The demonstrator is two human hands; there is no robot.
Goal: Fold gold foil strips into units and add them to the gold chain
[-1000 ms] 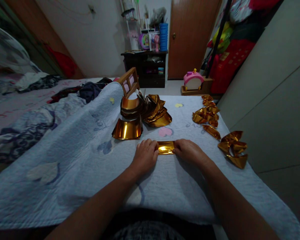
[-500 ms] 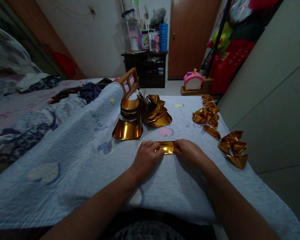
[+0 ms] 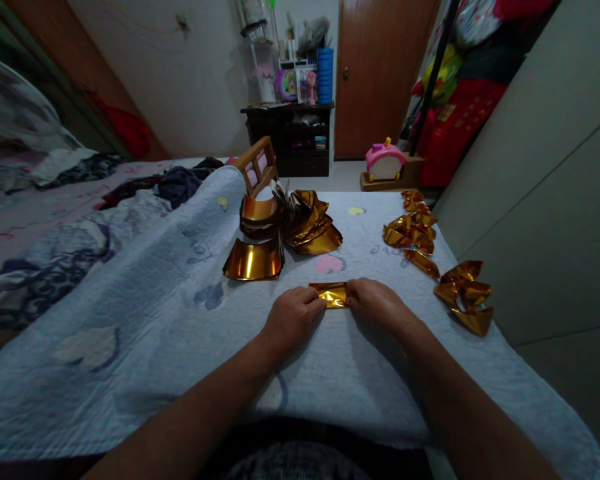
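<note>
A small folded strip of shiny gold foil paper (image 3: 334, 294) lies flat on the blue quilt between my hands. My left hand (image 3: 296, 316) grips its left end, thumb pointing along the lower edge and fingers curled. At the right end, my right hand (image 3: 375, 301) pinches the foil, fingers bent and pressed down. Just beyond my hands stands a fanned stack of gold foil sheets (image 3: 255, 259). Over to the right lie several folded gold foil pieces (image 3: 464, 293), some of them boat-shaped, with more folded foil (image 3: 411, 231) farther back.
The light blue quilt (image 3: 180, 360) covers the surface and rises in a ridge at left. A wooden frame (image 3: 256, 165) stands behind the foil stack. Beyond the far edge are a pink toy (image 3: 385, 162) and a dark cabinet (image 3: 290, 140). A pale panel (image 3: 545, 220) borders the right.
My left hand's fingers have shifted slightly down and back, baring more of the foil's upper left edge. The right hand keeps its pinch. The whole view has moved very slightly.
</note>
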